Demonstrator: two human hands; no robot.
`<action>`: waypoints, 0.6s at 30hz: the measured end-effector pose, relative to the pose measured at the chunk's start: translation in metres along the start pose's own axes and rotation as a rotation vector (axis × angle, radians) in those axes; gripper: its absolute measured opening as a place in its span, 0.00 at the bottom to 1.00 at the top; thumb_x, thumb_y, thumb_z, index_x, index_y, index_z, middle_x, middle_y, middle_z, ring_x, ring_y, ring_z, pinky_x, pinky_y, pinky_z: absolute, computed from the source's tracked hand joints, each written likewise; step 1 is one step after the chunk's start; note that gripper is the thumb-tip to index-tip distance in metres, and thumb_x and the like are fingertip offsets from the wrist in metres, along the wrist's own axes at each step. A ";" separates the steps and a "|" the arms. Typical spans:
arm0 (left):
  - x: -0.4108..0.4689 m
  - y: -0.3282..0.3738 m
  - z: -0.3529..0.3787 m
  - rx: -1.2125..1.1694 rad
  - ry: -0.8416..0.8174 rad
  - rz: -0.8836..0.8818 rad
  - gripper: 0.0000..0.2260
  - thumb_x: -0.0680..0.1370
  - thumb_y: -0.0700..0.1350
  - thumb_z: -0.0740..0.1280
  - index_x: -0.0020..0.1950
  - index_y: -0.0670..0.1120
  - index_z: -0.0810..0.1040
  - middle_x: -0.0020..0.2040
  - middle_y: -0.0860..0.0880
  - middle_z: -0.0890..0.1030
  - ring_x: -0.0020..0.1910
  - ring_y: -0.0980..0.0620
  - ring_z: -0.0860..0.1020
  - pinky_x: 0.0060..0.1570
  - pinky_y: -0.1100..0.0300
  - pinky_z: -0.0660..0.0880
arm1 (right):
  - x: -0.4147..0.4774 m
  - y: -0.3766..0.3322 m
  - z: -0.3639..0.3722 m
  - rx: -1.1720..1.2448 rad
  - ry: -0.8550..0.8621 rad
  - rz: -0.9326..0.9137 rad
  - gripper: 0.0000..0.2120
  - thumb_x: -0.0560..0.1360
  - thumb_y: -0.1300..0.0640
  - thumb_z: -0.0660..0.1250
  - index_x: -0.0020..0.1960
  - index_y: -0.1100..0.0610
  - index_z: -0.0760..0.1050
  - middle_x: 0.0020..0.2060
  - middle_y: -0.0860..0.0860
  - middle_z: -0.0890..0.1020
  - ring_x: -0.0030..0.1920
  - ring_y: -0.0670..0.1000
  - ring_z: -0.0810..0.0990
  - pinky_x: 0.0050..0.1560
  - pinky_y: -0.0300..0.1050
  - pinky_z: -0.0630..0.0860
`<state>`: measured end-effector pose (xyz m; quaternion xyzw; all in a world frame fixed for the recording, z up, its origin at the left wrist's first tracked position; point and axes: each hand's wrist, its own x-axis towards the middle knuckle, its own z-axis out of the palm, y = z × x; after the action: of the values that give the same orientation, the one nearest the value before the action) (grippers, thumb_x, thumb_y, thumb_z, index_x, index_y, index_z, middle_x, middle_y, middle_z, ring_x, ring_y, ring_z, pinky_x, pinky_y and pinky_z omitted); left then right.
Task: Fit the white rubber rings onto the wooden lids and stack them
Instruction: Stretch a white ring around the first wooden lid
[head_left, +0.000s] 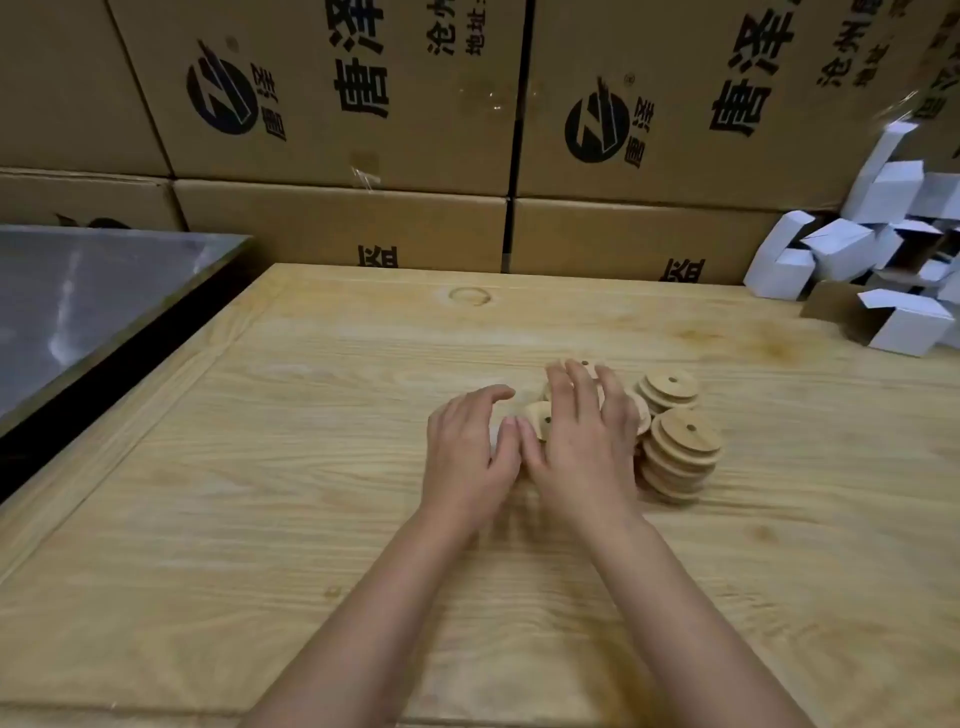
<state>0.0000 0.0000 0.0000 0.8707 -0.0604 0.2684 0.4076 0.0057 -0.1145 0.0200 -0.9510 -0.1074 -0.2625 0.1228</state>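
Round wooden lids with a small centre hole stand in stacks on the wooden table (260, 519). One stack (680, 454) is at the near right and a lower stack (669, 389) lies behind it. My right hand (582, 441) lies spread over more lids, fingers straight, hiding most of them. One lid (540, 415) shows between my two hands. My left hand (470, 447) rests beside it with fingers relaxed, its fingertips touching my right thumb. No white rubber ring can be made out.
Large printed cardboard cartons (337, 104) form a wall behind the table. A pile of small white folded boxes (883, 260) sits at the back right corner. A steel surface (78, 301) adjoins the table's left side.
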 end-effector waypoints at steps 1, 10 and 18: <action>0.002 -0.004 0.003 -0.006 0.007 -0.004 0.19 0.76 0.51 0.55 0.61 0.44 0.75 0.58 0.50 0.79 0.60 0.50 0.73 0.61 0.63 0.57 | 0.002 0.001 0.007 -0.047 -0.057 0.018 0.29 0.78 0.43 0.54 0.74 0.58 0.58 0.73 0.56 0.62 0.74 0.59 0.49 0.70 0.55 0.45; -0.002 -0.027 0.012 0.003 0.042 0.054 0.20 0.76 0.52 0.53 0.56 0.43 0.78 0.54 0.50 0.80 0.58 0.51 0.74 0.63 0.58 0.61 | -0.003 0.007 0.034 -0.203 -0.048 -0.061 0.29 0.78 0.44 0.47 0.67 0.61 0.71 0.60 0.62 0.76 0.70 0.63 0.66 0.73 0.57 0.48; 0.003 -0.028 0.000 -0.354 0.130 -0.013 0.12 0.73 0.55 0.62 0.54 0.55 0.76 0.50 0.59 0.79 0.52 0.55 0.77 0.57 0.52 0.72 | 0.001 -0.009 0.029 -0.040 0.293 -0.243 0.24 0.77 0.48 0.57 0.67 0.61 0.70 0.60 0.60 0.76 0.67 0.58 0.64 0.69 0.57 0.59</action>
<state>0.0122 0.0189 -0.0175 0.7666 -0.0746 0.3065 0.5594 0.0175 -0.0980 -0.0020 -0.8849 -0.1972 -0.4131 0.0858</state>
